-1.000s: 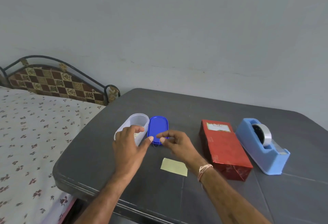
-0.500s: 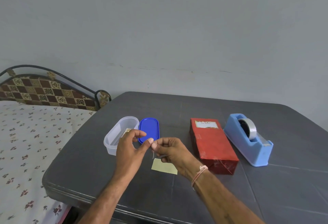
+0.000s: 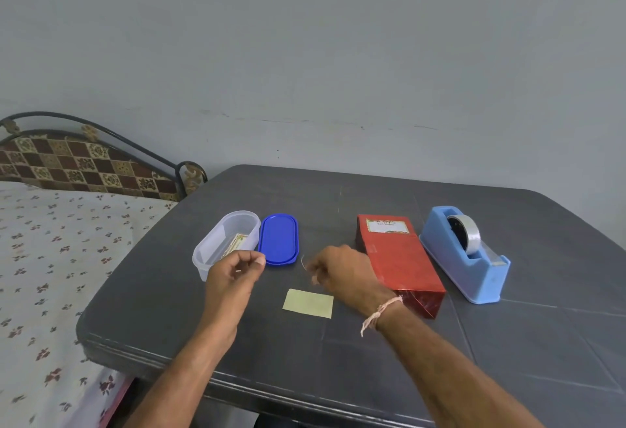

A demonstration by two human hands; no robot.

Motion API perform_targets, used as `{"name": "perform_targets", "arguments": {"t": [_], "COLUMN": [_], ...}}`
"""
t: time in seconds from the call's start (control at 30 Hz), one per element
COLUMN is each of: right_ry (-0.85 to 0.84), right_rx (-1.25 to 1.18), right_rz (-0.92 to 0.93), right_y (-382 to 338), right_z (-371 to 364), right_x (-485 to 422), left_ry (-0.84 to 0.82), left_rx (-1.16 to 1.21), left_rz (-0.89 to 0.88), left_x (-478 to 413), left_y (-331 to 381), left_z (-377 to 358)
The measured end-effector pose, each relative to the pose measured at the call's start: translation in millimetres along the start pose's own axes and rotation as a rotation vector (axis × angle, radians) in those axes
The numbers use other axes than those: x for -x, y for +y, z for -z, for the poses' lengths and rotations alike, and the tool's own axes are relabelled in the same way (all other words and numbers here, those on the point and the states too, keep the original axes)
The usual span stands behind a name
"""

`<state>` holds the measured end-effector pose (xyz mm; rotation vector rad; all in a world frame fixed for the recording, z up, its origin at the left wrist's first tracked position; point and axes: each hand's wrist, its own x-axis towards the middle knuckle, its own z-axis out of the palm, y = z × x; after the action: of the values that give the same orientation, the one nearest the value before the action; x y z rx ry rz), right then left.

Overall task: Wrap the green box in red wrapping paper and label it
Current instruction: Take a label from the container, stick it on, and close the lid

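Observation:
The box wrapped in red paper (image 3: 399, 265) lies on the dark table (image 3: 338, 360), right of centre, with a white label (image 3: 387, 226) stuck on its far end. My right hand (image 3: 342, 271) hovers just left of the box and pinches a thin pale thread (image 3: 302, 261) that curves out from its fingertips. My left hand (image 3: 233, 275) is held above the table in front of the clear tub, fingers curled against the thumb; I see nothing in it. A pale yellow paper slip (image 3: 308, 303) lies flat between my wrists.
A clear plastic tub (image 3: 223, 244) with a printed card inside stands at the left, its blue lid (image 3: 279, 238) beside it. A blue tape dispenser (image 3: 464, 254) sits right of the red box. A bed (image 3: 50, 258) adjoins the table's left edge.
My hands, which met fingertip to fingertip above the paper slip, have drawn apart: the left toward the tub, the right toward the red box. The view has tilted slightly.

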<state>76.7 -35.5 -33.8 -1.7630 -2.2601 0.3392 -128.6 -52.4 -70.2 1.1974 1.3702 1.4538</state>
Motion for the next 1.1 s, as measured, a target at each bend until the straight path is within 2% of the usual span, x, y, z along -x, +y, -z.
{"name": "perform_targets", "arguments": {"t": [0.1,0.3,0.5,0.63,0.7,0.83,0.87,0.97,1.1], "right_ry": [0.057,-0.004,-0.024,-0.078,-0.081,-0.093,-0.095,-0.066,-0.079], "right_rx": [0.01,-0.419,-0.594,-0.691,-0.667,-0.483,-0.454,-0.305,0.011], "right_rz": [-0.006,-0.045,-0.034,-0.076,-0.122,-0.187,-0.193,-0.163,-0.044], "right_y": [-2,1,2,5,9,13,14,13,13], "right_z": [3,-8,-13,-18,-22,-30,-31,-34,-34], "right_x": [0,0,4,8,9,12,12,16,23], "left_ry": [-0.004,-0.102,-0.22,-0.215,-0.211,-0.153,-0.132,-0.101,-0.113], "left_rx": [-0.033,-0.118,-0.171,-0.216,-0.321,-0.847,-0.918,-0.948,-0.895], "left_rz": [-0.019,-0.071,-0.094,-0.058,-0.017,-0.05,-0.071,-0.097,-0.137], "left_x": [3,5,7,6,4,6,7,8,5], "left_y": [2,2,2,-3,-11,-25,-25,-23,-30], "left_z": [-3,-14,-27,-30,-29,-29,-31,-35,-30]}}
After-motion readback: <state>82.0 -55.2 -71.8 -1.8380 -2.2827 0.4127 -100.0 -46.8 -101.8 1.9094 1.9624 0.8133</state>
